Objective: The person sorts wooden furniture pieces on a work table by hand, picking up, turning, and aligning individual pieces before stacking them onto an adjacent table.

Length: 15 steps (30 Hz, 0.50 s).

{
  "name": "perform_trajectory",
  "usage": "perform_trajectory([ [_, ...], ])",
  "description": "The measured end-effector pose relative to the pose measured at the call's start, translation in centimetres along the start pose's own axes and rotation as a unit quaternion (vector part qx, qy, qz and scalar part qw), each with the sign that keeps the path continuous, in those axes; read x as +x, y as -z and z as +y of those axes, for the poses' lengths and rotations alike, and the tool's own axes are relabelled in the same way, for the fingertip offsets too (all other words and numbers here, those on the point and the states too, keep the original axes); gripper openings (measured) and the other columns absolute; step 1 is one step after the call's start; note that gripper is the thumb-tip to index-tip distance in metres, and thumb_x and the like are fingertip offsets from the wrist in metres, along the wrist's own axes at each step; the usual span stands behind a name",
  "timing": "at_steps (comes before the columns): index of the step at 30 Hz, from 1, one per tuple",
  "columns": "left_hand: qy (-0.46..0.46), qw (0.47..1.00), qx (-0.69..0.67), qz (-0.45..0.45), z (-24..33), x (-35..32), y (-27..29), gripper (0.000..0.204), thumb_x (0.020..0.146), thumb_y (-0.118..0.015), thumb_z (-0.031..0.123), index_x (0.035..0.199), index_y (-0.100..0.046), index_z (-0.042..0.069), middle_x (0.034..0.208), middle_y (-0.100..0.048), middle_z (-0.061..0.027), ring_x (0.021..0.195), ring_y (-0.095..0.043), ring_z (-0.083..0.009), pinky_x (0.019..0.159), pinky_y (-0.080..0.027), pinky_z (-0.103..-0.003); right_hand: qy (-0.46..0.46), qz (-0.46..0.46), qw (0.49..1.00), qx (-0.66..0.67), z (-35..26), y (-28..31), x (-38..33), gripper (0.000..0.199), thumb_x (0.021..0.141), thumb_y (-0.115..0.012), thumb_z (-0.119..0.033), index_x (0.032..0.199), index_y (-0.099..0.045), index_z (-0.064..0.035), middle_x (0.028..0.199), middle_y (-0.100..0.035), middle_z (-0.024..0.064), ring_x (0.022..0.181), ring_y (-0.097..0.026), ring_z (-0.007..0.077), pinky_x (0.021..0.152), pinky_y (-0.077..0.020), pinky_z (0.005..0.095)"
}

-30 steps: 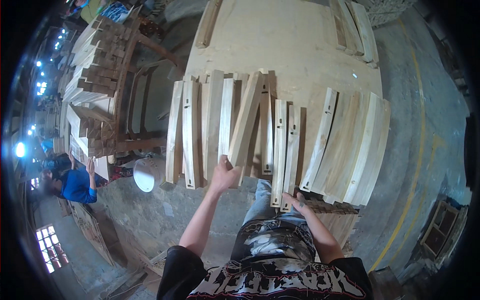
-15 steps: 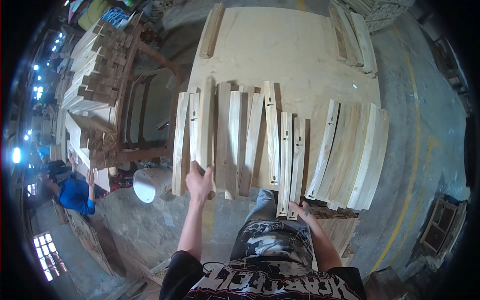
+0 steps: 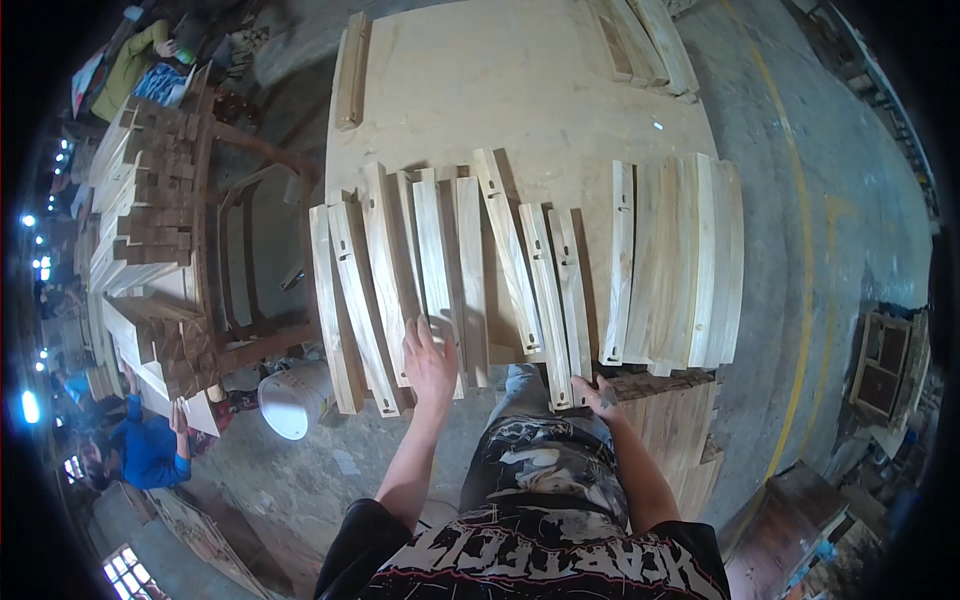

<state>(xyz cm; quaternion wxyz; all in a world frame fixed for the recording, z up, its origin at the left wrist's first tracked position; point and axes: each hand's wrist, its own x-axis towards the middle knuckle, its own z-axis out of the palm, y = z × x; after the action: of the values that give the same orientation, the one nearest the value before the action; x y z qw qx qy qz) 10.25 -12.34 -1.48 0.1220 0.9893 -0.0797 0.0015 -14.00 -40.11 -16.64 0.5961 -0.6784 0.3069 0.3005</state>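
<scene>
Left hand: your left hand (image 3: 430,362) lies flat with fingers spread on the near ends of the curved slats (image 3: 420,270), pinching nothing.
Right hand: your right hand (image 3: 598,396) sits at the near edge of the bench (image 3: 520,80), fingers curled against the end of a slotted slat (image 3: 570,290); you cannot tell whether it actually grips it.
Curved slats: pale wooden pieces lying side by side, fanned across the near left part of the bench, their near ends hanging past its edge.
Slotted slats: two narrow ones lie touching each other just right of the fan, a third (image 3: 508,250) leans slantwise beside them.
Right group: a tight row of wider bowed boards (image 3: 680,260) at the near right corner, apart from the middle slats.
Far side: a short stick (image 3: 350,70) along the far left edge, more boards (image 3: 645,45) at the far right corner.
Below the bench: a white bucket (image 3: 295,398) on the floor near the left corner; a stack of blocks (image 3: 675,440) under the right corner.
Left of you: a rack of stacked timber (image 3: 150,230), and a person in blue (image 3: 150,450) beside it.
</scene>
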Motion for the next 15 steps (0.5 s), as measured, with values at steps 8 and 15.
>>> perform_trajectory([
  [8,0.088,0.991,-0.017,-0.096,1.4,-2.7,-3.1,0.086,0.073,-0.077,0.020,0.142,-0.030,-0.003,0.124,-0.042,-0.0232,0.111,-0.048,-0.0387,0.090,-0.046,-0.047,-0.139,0.141,0.980,-0.026,-6.8,-0.4,-3.4,0.105,0.078,-0.065,-0.066,0.139,-0.035,0.0152,0.137,-0.049,0.0289,0.131,-0.047,0.0325,0.106,-0.0381,0.0367],
  [15,0.073,0.992,0.005,-0.100,3.1,-2.3,-2.9,0.087,0.075,-0.075,0.019,0.144,-0.027,-0.005,0.110,-0.046,-0.0198,0.103,-0.051,-0.0349,0.084,-0.049,-0.043,-0.124,0.120,0.985,-0.025,-8.9,0.3,-4.3,0.108,0.076,-0.062,-0.070,0.139,-0.036,0.0132,0.136,-0.049,0.0308,0.131,-0.046,0.0368,0.107,-0.0369,0.0384],
])
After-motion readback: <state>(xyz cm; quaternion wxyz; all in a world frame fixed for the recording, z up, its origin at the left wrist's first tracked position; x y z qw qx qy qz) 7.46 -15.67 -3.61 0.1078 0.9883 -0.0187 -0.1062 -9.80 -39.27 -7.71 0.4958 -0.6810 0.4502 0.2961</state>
